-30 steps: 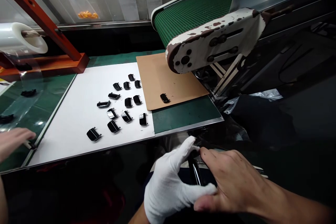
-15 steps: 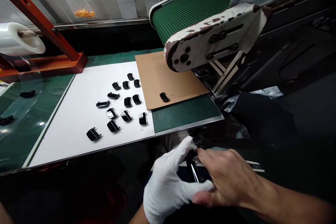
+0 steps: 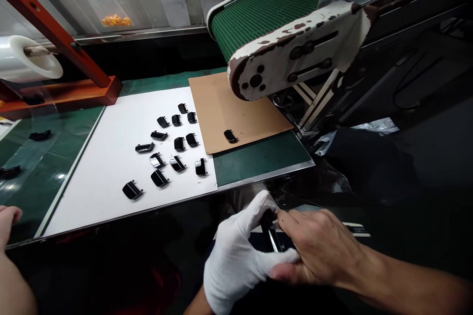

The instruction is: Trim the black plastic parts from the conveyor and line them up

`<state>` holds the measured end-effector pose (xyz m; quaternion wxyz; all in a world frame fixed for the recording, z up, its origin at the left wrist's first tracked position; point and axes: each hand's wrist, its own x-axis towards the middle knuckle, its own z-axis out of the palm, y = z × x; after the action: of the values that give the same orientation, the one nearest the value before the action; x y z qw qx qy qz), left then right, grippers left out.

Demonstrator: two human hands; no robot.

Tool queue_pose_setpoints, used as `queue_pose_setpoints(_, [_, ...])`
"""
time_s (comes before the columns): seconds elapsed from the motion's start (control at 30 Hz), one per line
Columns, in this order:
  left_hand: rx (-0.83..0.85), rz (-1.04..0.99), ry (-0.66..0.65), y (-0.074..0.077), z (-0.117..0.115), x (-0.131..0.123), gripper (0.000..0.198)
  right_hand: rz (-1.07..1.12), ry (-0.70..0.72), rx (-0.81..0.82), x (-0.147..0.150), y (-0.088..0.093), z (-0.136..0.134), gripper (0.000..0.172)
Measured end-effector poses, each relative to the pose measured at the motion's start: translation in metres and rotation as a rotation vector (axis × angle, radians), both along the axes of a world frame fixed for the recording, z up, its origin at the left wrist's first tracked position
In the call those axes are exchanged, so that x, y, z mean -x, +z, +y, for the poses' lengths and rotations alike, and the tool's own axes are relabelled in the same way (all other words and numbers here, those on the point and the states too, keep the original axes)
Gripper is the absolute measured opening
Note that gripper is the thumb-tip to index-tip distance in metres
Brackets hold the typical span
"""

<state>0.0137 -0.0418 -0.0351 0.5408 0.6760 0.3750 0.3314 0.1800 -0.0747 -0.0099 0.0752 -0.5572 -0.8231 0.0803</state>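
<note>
The left hand [image 3: 236,251], gloved, is clamped on a black part [image 3: 272,239] just off the table's [image 3: 254,162] near edge; the right hand [image 3: 321,243] meets it, grip hidden. Uneven pressure could make the glossy part slip and fall.

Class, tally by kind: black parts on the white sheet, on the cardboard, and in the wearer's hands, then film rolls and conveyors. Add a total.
Black parts on sheet: 13
Black part on cardboard: 1
Held black part: 1
Film roll: 1
Conveyor: 1
Total: 17
</note>
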Motion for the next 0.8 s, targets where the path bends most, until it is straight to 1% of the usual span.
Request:
queue_pose_setpoints(0.17, [0.053,-0.015,-0.008,0.000,0.000,0.000,0.077,0.004,-0.006,-0.026,0.000,-0.003,-0.001,0.087])
queue_pose_setpoints(0.33, [0.088,0.012,0.005,-0.003,-0.002,-0.003,0.078,0.028,0.009,-0.086,-0.002,-0.006,-0.002,0.083])
queue_pose_setpoints(0.47, [0.089,0.033,0.021,-0.003,-0.001,-0.003,0.075,0.075,0.042,-0.075,-0.003,-0.009,-0.003,0.079])
queue_pose_setpoints(0.53, [0.104,0.017,-0.009,-0.002,-0.001,-0.002,0.078,0.128,0.053,-0.070,-0.003,-0.009,-0.004,0.077])
queue_pose_setpoints(0.6, [0.116,-0.006,-0.050,-0.001,0.000,-0.001,0.084,0.185,0.021,-0.099,-0.002,-0.007,-0.005,0.076])
queue_pose_setpoints(0.67, [0.107,-0.035,-0.062,-0.001,-0.001,0.001,0.087,0.215,-0.046,-0.161,-0.001,-0.004,-0.006,0.076])
queue_pose_setpoints(0.73, [0.063,-0.065,-0.046,-0.004,-0.002,0.002,0.086,0.199,-0.098,-0.217,0.000,0.000,-0.006,0.076])
queue_pose_setpoints(0.8, [0.003,-0.094,-0.037,-0.007,-0.003,0.003,0.089,0.165,-0.110,-0.245,0.001,0.003,-0.007,0.078])
